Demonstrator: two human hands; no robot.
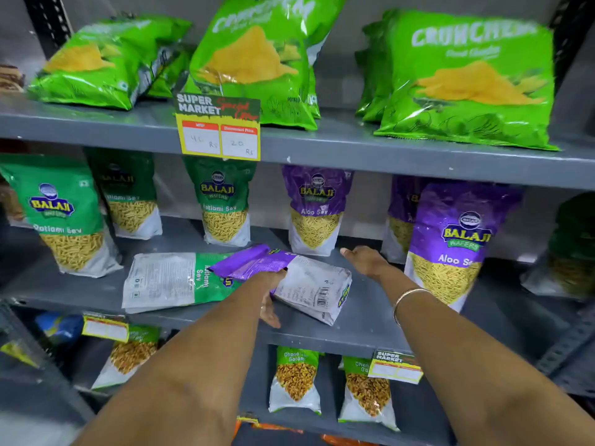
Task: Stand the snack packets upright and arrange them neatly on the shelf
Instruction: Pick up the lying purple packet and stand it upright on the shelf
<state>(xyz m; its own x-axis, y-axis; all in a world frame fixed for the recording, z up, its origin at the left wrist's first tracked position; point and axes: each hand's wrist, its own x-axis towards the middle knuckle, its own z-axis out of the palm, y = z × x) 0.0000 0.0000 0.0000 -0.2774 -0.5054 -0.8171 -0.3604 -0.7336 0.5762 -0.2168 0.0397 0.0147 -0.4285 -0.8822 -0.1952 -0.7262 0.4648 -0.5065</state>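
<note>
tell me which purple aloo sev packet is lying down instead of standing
The purple packet under the left hand, lying back-side up across a fallen green packet. The other purple ones stand upright behind and right.

On the middle shelf (370,329), two packets lie flat near the front edge: one sev packet (164,280) to the left, and a second packet (309,291) overlapping its right end. Behind them a row of packets (225,207) stands upright along the back. The left hand (272,294) rests on the second packet; the right hand (365,260) is just right of it.
</note>
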